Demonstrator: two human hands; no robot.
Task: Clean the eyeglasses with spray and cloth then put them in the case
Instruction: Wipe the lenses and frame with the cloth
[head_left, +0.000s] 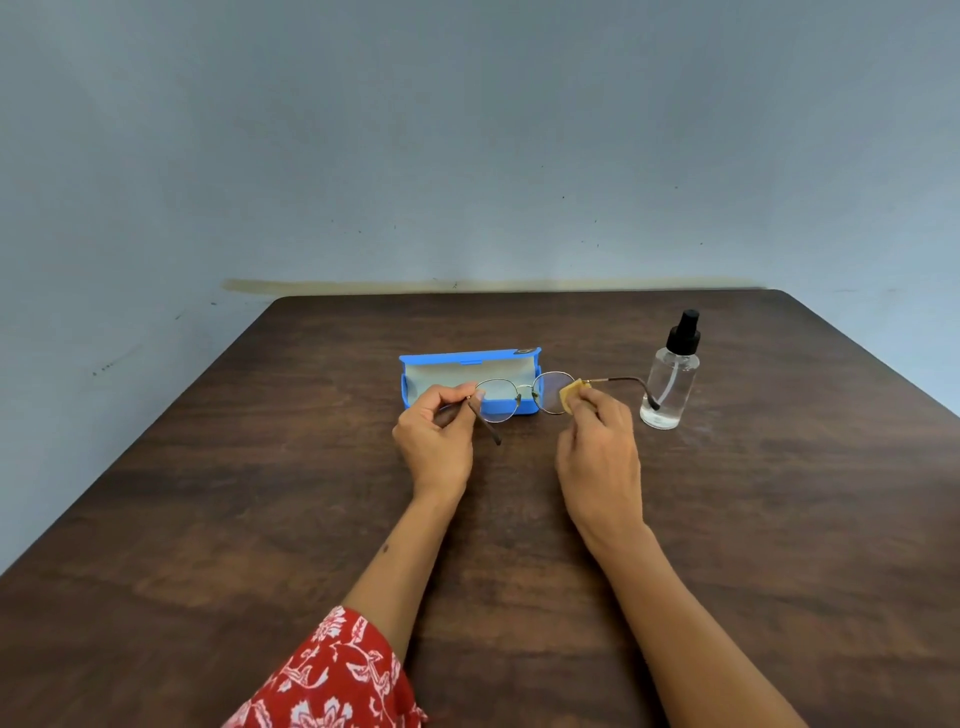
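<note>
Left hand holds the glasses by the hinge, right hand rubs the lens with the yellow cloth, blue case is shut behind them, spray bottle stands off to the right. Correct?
One error: the blue case lies open, its pale lining showing in the head view. The rest holds: the left hand pinches the glasses, the right hand presses the yellow cloth on a lens, and the spray bottle stands to the right.

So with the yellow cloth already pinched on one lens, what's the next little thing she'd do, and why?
Probably rub that lens with the cloth, then shift to the other one. The right hand pinches the cloth over the right-side lens of the eyeglasses while the left hand steadies them; the case lies open beyond.
</note>
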